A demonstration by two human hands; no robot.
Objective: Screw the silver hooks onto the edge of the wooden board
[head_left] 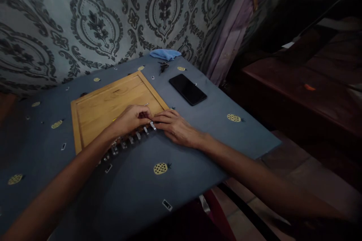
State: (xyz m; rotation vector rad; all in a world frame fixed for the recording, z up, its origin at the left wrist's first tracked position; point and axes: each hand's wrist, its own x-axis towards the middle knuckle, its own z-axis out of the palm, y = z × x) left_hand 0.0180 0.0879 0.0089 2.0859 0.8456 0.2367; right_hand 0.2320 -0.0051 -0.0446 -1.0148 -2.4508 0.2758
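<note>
A wooden tray lies on a table covered with a blue pineapple-print cloth. Along the tray's near edge runs a row of several small metal clips. My left hand rests over the tray's near right corner with its fingers curled. My right hand lies on the cloth beside it, fingertips pinched together against the left hand around the rightmost clip. One more small metal piece lies on the tray just beyond my left hand.
A black phone lies face up right of the tray. Behind it are a small dark tool and a folded blue cloth by the patterned wall. The table's right edge drops to a dark floor and dark furniture.
</note>
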